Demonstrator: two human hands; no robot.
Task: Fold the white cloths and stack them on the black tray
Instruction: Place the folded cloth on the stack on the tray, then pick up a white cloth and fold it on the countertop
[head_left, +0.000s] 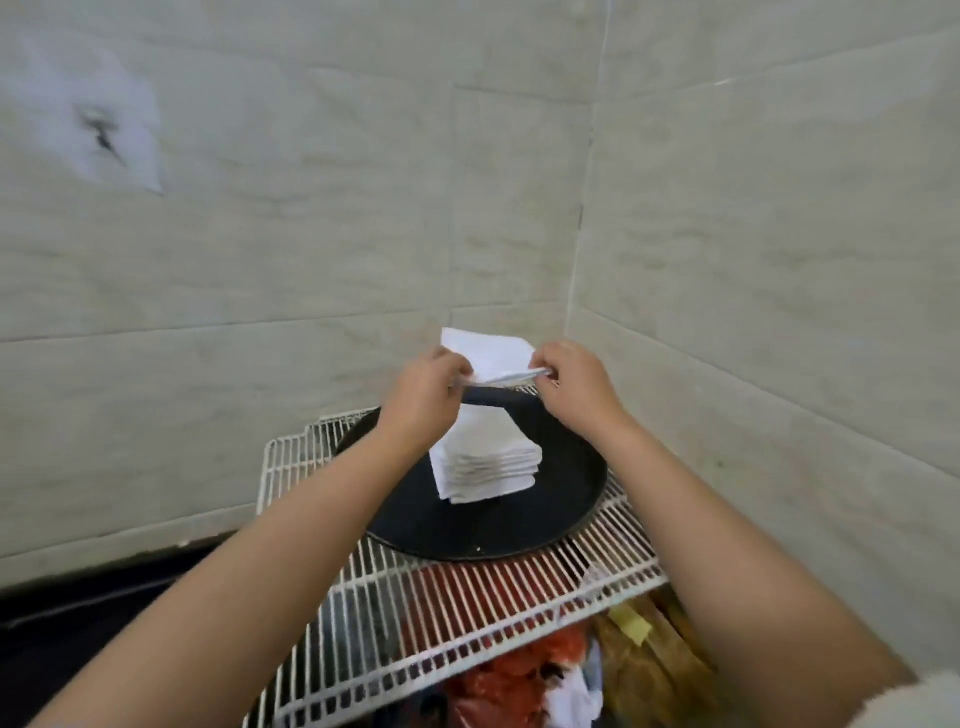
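Left hand and right hand each pinch an end of a thin, limp white cloth held above the stack of folded white cloths on the round black tray; light and floppy, best gripped at corners.

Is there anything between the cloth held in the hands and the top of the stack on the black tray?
Nothing visible. The left hand and right hand pinch the cloth in the air right above the stack on the tray; only open air lies between.
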